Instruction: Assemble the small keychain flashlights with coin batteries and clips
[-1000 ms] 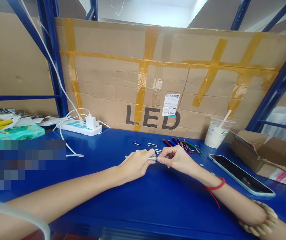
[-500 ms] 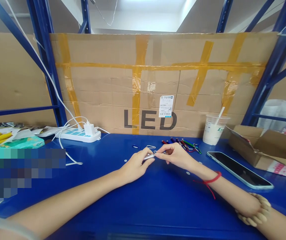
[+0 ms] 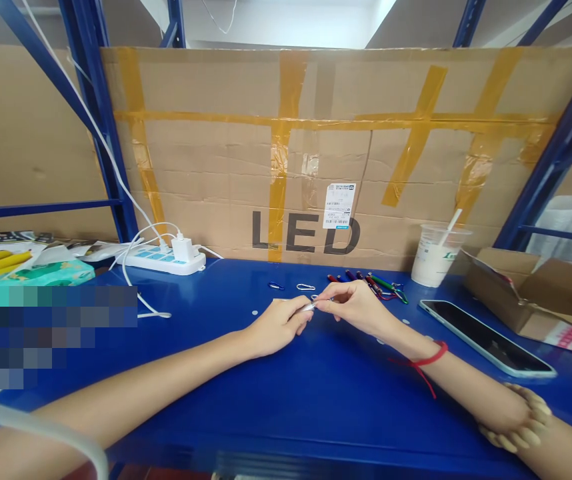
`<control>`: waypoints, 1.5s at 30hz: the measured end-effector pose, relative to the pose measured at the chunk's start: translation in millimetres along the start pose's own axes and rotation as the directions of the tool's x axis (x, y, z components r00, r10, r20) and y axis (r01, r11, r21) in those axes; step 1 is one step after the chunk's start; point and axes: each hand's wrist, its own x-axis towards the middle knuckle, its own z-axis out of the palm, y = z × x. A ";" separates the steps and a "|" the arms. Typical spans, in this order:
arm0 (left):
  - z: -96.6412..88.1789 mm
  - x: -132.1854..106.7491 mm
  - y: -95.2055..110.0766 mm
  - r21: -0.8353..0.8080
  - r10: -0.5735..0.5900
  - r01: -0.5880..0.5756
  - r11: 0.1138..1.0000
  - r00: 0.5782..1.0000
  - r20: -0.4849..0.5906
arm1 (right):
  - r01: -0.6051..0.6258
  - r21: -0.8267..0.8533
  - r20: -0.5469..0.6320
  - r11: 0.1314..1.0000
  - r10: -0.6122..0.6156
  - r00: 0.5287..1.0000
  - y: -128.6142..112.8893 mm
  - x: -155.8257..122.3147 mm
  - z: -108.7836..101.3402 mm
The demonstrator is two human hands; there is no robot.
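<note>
Curling around a slim silver cylinder (image 3: 308, 307), the left hand (image 3: 279, 327) has its fingers closed on it, leaving one end poking out toward the right. At that end, just right of the grip, the right hand (image 3: 355, 307) pinches with thumb and forefinger nearly together; whether it has hold of the tip or some small part cannot be told. Beyond the grip lie a blue carabiner (image 3: 276, 286) and a silver carabiner (image 3: 306, 287); behind the right hand, a bunch of coloured rods (image 3: 377, 283). Farther right of the grip are a phone (image 3: 489, 340) and a cup (image 3: 432, 262).
</note>
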 end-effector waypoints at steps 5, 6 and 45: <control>-0.4 -0.1 -3.3 0.047 0.006 -0.005 0.999 1.000 -0.020 | 0.025 0.051 0.004 0.998 -0.025 1.000 2.4 -0.9 6.8; -0.5 -0.3 -3.9 0.063 0.005 -0.004 0.998 1.000 -0.023 | 0.017 0.059 0.004 0.998 -0.017 1.000 3.8 -0.7 8.0; 3.9 -5.8 -0.7 0.334 -0.011 0.041 0.942 0.996 -0.090 | -0.120 -0.063 0.062 0.991 0.124 0.990 -1.5 -2.1 -0.2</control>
